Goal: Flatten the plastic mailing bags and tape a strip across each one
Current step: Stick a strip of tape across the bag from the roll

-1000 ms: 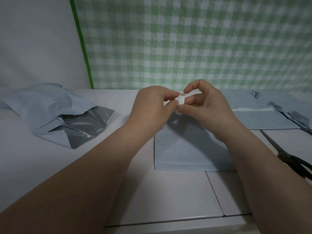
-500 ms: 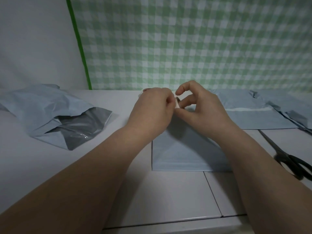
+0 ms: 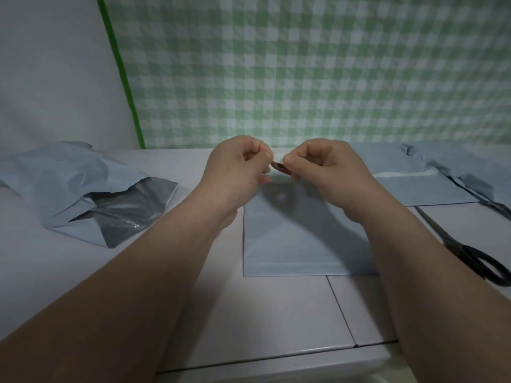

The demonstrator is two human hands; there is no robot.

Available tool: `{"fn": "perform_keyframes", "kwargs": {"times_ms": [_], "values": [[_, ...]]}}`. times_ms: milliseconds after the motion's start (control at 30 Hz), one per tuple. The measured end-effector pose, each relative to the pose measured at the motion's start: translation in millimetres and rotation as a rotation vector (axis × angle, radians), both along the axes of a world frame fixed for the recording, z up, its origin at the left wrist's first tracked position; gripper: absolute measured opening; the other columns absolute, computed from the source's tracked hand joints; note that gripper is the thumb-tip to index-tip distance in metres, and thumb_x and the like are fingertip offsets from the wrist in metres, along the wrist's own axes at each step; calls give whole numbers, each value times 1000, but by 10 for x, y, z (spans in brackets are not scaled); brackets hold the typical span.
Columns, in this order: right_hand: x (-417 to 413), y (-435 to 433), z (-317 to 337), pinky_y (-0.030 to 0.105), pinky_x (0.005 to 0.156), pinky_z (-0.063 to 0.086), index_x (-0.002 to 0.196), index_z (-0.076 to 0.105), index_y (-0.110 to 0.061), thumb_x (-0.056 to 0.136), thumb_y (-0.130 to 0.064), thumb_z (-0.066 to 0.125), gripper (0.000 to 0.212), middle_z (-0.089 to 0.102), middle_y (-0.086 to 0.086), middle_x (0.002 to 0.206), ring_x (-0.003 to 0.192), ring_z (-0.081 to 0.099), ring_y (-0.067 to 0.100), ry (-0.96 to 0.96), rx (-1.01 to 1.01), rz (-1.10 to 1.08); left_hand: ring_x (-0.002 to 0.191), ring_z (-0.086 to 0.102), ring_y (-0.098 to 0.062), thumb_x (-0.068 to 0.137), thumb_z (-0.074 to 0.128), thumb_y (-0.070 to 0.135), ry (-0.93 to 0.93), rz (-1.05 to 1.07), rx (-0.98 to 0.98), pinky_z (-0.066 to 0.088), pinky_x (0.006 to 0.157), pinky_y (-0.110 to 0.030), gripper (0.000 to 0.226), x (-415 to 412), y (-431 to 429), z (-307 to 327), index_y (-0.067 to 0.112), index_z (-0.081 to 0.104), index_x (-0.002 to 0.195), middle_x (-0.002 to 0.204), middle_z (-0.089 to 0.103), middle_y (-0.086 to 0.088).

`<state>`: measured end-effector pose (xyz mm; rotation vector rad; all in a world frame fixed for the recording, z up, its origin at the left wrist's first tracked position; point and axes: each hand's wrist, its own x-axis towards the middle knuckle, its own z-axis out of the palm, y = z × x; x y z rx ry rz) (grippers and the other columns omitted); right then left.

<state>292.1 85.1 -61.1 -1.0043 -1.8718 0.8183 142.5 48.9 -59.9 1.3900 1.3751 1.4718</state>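
Observation:
A flat pale-blue mailing bag (image 3: 290,244) lies on the white table in front of me. Just above its far edge my left hand (image 3: 235,167) and my right hand (image 3: 323,167) meet, both with curled fingers. Between their fingertips sits a small brownish tape roll (image 3: 279,167) with a bit of whitish tape showing above it. My right hand pinches the roll; my left hand pinches at the tape end beside it. The far part of the bag is hidden by my hands.
Crumpled mailing bags (image 3: 69,183), one showing its grey inside, lie at the left. Another flat bag (image 3: 414,189) and more rumpled ones (image 3: 470,167) lie at the right. Black-handled scissors (image 3: 470,252) rest right of my forearm. A green checked cloth hangs behind.
My right hand's raised fingers have curled down into a pinch. Both hands have drawn slightly apart, and the small roll now shows between them.

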Motion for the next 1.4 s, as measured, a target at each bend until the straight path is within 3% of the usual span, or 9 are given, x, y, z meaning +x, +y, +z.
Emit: {"fn": "perform_keyframes", "kwargs": {"times_ms": [167,233,333,433,567,733,933,1100,1400], "values": [[38,61,-16,41,77,53,62,64,-21,71,-53,72,34,73,3,79,85,69,20,-11,-48,-93,72,56,-10,92,55,5,-99,-41,26,56,70,-24,22,27,-49,51,13,58,72,71,55,4],[36,54,-19,35,69,51,59,59,-17,67,-58,71,44,73,4,78,84,69,24,-7,-35,-132,71,55,-10,93,55,7,-154,-37,-14,57,69,-25,21,14,-52,72,11,58,73,72,54,1],[34,14,-11,20,64,40,59,52,-10,80,-43,70,43,65,-5,64,63,62,9,85,-55,-90,65,55,-11,91,57,8,-170,-16,-114,57,65,-26,15,-58,-35,68,8,59,77,66,53,-1],[50,16,10,26,77,36,60,53,-12,88,-40,62,41,55,-1,65,69,48,8,222,-144,10,57,57,-11,87,64,11,-200,-8,-198,53,54,-22,9,-110,-31,54,8,62,79,61,56,-1],[4,-6,37,36,97,36,63,56,-16,81,-50,58,38,57,-2,63,74,51,12,288,-223,151,53,56,-10,85,69,15,-219,-1,-291,50,51,-20,12,-121,-30,44,11,61,76,59,58,1],[-22,-22,30,36,86,39,50,42,-21,89,-32,63,46,39,-9,46,58,43,13,292,-231,91,47,48,-8,89,62,9,-80,72,-256,43,45,-16,18,-153,-39,30,6,57,72,59,52,-3],[3,11,-2,31,64,35,59,51,-7,80,-29,71,36,43,0,53,58,41,15,58,-156,-54,56,46,-14,87,63,10,118,162,-253,38,52,-20,23,-248,-61,-31,8,59,64,64,55,-6],[19,31,-69,14,43,31,56,47,-9,79,-17,71,34,43,-6,44,44,38,7,-79,-157,-64,60,46,-18,77,72,14,252,121,-337,35,57,-28,15,-242,-122,-149,4,67,67,66,56,-12],[-53,32,-134,12,44,35,56,50,-8,78,-14,70,31,48,2,51,43,42,5,-118,-166,-74,63,55,-22,76,75,16,366,151,-388,43,58,-28,14,-261,-101,-189,2,72,75,84,70,-21]]}}
